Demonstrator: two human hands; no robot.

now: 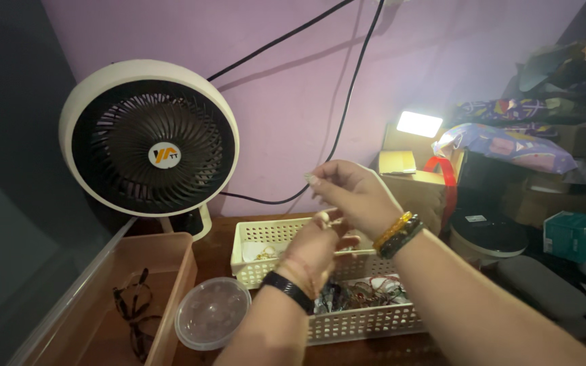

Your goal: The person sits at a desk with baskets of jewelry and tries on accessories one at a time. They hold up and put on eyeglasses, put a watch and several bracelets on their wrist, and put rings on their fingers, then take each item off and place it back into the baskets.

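Precariously, 2 hands, left hand (317,251) and right hand (347,193), pinch a tiny pale piece (325,217) above the cream basket (266,234); any slip could drop it among tangled trinkets (367,293).

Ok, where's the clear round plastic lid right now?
In the head view, the clear round plastic lid lies low and left of centre on the table, between the brown tray and the cream basket, just left of the left hand's wrist.
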